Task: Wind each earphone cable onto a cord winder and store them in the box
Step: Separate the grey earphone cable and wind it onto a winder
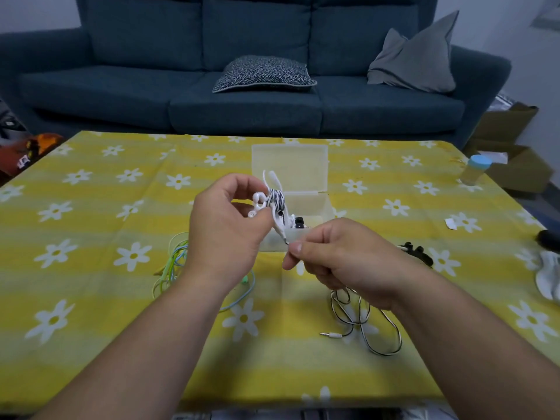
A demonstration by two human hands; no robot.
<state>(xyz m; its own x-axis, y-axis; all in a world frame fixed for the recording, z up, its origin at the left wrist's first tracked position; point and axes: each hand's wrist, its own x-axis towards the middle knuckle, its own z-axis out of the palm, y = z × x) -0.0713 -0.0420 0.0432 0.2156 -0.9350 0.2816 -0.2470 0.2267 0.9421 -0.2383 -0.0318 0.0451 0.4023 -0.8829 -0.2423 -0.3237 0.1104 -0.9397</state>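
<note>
My left hand grips a white cord winder above the table, with black-and-white cable wrapped around its middle. My right hand pinches that same black-and-white earphone cable just below the winder; the loose rest of it trails onto the cloth and ends in a white jack plug. Behind the winder stands the translucent box with its lid up and a small black item inside. A green and blue earphone cable lies tangled at the left, partly hidden by my left arm.
A black winder lies right of my right hand. White pieces and a dark object sit at the right edge, a blue-capped jar at the far right. The yellow flowered cloth covers the table; a blue sofa stands behind.
</note>
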